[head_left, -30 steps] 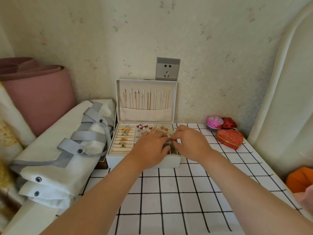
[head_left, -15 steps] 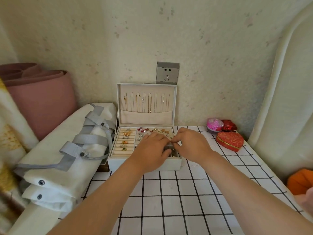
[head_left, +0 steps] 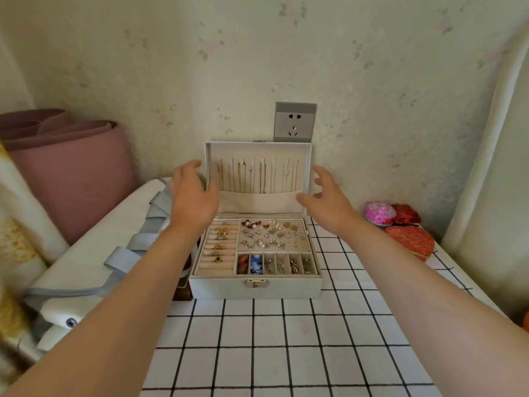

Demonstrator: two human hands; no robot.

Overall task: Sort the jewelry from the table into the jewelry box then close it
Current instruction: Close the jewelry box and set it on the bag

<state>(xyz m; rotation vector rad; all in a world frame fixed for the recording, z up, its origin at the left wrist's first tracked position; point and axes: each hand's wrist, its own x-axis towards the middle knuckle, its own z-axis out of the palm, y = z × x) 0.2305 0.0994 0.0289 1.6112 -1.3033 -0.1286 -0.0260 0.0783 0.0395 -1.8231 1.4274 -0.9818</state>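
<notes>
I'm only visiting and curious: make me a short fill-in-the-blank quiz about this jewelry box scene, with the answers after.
1. The lid of the jewelry box stands ____, not shut.
2. The left hand and right hand flank it, fingers spread, holding ____.
3. The necklaces hang inside the ____.
4. The red box on the table is shaped like a ____.

Missing words: open; nothing; lid; heart.
</notes>
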